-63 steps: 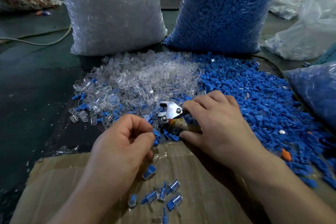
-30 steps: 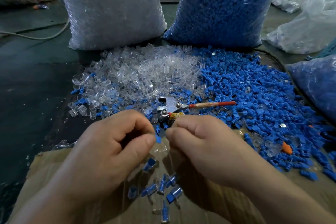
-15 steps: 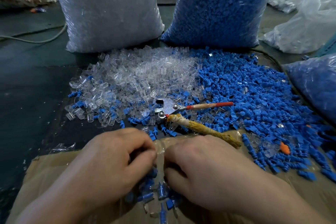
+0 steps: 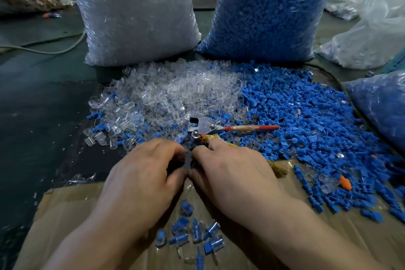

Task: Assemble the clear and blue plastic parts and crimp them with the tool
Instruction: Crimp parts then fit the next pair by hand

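At the centre of the view, both hands knuckles-up and drawn together. Left hand (image 4: 142, 173) at 7 o'clock from the crimping tool (image 4: 205, 127), right hand (image 4: 232, 171) at 5 o'clock from it. Fingers of both curled inward, tips meeting over a dark gap. Cannot tell whether anything is pinched there, the space between the fingertips being hidden.

Tool flat on the loose parts, just beyond the knuckles, at the seam of the two heaps. Metal head toward 9 o'clock, notch at its far-left end. Handles spread apart: red handle (image 4: 252, 127) with its long axis level, pointing to 3 o'clock; cloth-wrapped handle (image 4: 278, 169) slanting toward 4 o'clock, passing under the right hand, frayed end showing past it. Right index finger touching the wrapped handle close to the pivot.

Heap of clear parts (image 4: 175, 94) at 11 o'clock from the tool, heap of blue parts (image 4: 306, 120) from 1 to 4 o'clock. Small cluster of assembled clear-and-blue pieces (image 4: 192, 234) at 6 o'clock, between the wrists, on cardboard (image 4: 65, 215). Behind the heaps, at 12 o'clock, a bag of clear parts (image 4: 135, 17) beside a bag of blue parts (image 4: 267, 11).
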